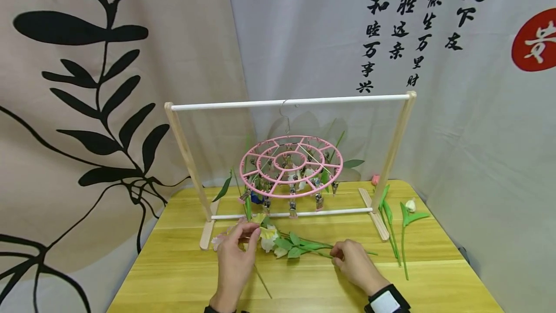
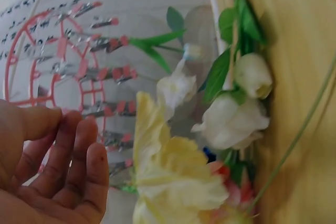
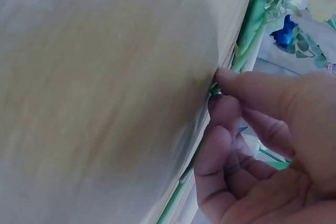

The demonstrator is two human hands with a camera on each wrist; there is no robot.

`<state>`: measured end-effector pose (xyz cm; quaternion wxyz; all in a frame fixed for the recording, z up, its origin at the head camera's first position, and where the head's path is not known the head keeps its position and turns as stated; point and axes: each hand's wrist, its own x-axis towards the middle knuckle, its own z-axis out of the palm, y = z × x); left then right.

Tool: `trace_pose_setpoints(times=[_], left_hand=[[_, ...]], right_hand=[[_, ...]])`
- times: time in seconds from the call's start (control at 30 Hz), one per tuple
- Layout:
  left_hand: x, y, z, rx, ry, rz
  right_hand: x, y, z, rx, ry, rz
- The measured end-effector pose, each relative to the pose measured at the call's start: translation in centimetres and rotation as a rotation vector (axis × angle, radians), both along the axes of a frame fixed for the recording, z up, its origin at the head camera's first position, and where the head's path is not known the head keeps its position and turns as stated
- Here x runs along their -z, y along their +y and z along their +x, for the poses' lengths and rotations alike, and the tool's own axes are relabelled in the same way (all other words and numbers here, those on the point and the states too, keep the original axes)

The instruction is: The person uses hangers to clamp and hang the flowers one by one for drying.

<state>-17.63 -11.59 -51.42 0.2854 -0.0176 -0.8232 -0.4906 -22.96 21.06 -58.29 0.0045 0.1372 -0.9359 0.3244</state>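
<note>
Right hand [image 1: 354,261] pinching a stem [image 3: 215,89]; left hand [image 1: 236,250] half-curled, hold unclear. Probably light, bendy: grab stems, not petals [image 2: 176,174] beside left hand.

Yellow wood-grain table [image 1: 173,274], wooden rack [image 1: 394,149] standing on it, flowers [image 1: 296,246] in front, white-budded stem [image 1: 407,217] at right.

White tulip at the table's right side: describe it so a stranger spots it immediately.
Find the white-barred rack on the yellow table. Right of the rack's right foot, green stems lie. The white tulip is rightmost, its bud white, unlike the pink bloom nearby.
</note>
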Motion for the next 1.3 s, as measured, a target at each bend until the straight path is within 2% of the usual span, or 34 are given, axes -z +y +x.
trace_pose_setpoints(times=[0.2,0.4,0.47,0.57,0.7,0.83,0.9,1.0,1.07,1.17,1.3], left_hand=[[1.3,1.5,0.3,0.127,-0.043,-0.022],[1.9,2.2,0.4,0.181,-0.075,-0.104],[1.9,2.4,0.5,0.193,-0.082,-0.125],[1.6,2.8,0.4,0.204,-0.078,-0.147],[1.1,3.2,0.2,0.192,-0.042,-0.170],[0.6,3.6,0.1,0.162,0.039,-0.204],[0.4,3.8,0.0,0.156,0.093,-0.220],[0.1,4.2,0.0,0.164,0.156,-0.247],[-0.1,4.5,0.0,0.184,0.172,-0.256],[-0.3,4.9,0.0,0.216,0.167,-0.264],[-0.2,5.4,0.0,0.249,0.154,-0.261]], right_hand=[[0.3,0.1,-0.1,-0.004,0.031,-0.001],[-0.1,0.2,0.3,0.033,0.047,-0.051],[-0.6,0.1,0.6,0.055,0.091,-0.082],[-1.7,-0.1,0.9,0.071,0.234,-0.145],[-3.6,-0.3,1.3,0.033,0.499,-0.225],[-5.9,-0.4,1.7,-0.040,0.690,-0.303],[-7.1,-0.6,1.9,-0.081,0.742,-0.344],[-8.9,-1.1,2.5,-0.142,0.767,-0.398],[-9.9,-1.5,2.8,-0.181,0.765,-0.412],[-11.1,-2.1,3.1,-0.234,0.760,-0.419],[-11.8,-3.0,3.3,-0.290,0.760,-0.421]])
